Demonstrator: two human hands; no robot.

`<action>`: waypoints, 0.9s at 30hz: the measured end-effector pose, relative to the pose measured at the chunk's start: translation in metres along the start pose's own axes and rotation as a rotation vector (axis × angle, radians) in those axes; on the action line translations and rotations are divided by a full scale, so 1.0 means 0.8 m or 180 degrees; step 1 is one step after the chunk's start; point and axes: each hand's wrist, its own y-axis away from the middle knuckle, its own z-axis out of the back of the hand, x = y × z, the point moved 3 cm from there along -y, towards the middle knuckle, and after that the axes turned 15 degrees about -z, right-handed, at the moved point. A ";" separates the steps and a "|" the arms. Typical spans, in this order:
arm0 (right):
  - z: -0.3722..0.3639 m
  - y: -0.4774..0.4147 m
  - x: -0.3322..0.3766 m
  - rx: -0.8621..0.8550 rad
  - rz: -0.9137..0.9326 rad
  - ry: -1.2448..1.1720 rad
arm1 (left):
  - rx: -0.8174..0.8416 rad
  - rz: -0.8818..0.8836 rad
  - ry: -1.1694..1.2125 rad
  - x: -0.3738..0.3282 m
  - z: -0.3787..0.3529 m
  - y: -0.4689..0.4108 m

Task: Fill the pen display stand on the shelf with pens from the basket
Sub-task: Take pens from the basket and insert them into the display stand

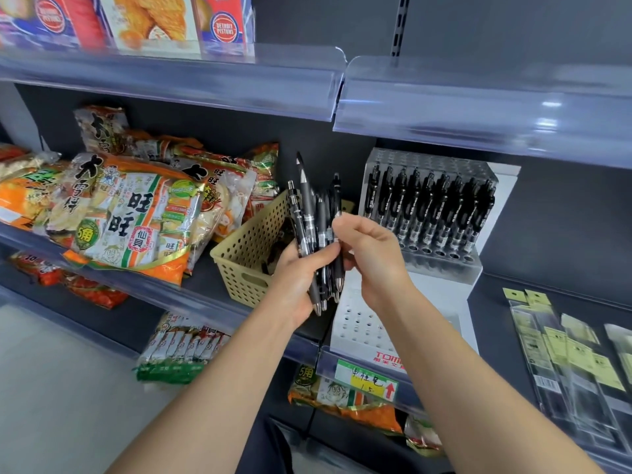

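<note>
My left hand (294, 285) grips a bundle of several black pens (313, 220), tips down, in front of the shelf. My right hand (371, 251) pinches one pen of that bundle near its middle. The tan perforated basket (246, 254) stands on the shelf just left of my hands, with dark pens partly visible inside. The clear stepped pen display stand (441, 265) sits on the shelf to the right. Its rear row holds several black pens (427, 206) upright. The front tiers show open holes, and my right forearm hides part of the lower tier.
Snack bags (130, 213) crowd the shelf left of the basket. Boxes (150, 18) line the shelf above. Packaged refills (574, 364) lie on the shelf at the right. A yellow price tag (366, 379) sits on the shelf's front rail. More snack packs fill the shelf below.
</note>
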 end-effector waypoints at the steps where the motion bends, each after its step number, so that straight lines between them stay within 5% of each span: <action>1: 0.005 -0.001 -0.002 -0.0062 0.0023 0.0032 | 0.0031 0.0004 -0.0013 0.003 -0.002 0.003; 10: 0.039 0.005 0.015 -0.0328 0.0929 0.0556 | 0.0187 -0.0002 -0.0146 0.024 -0.005 0.008; 19: 0.055 0.000 0.020 0.0092 0.0572 0.1330 | 0.0565 0.0165 -0.0023 0.023 -0.013 0.011; 24: 0.060 0.008 0.037 -0.0483 0.1284 0.1600 | 0.1080 0.0230 -0.0558 0.026 -0.013 0.023; 27: 0.058 0.012 0.042 -0.0163 0.1348 0.1659 | 0.1305 0.0349 -0.0719 0.022 -0.009 0.025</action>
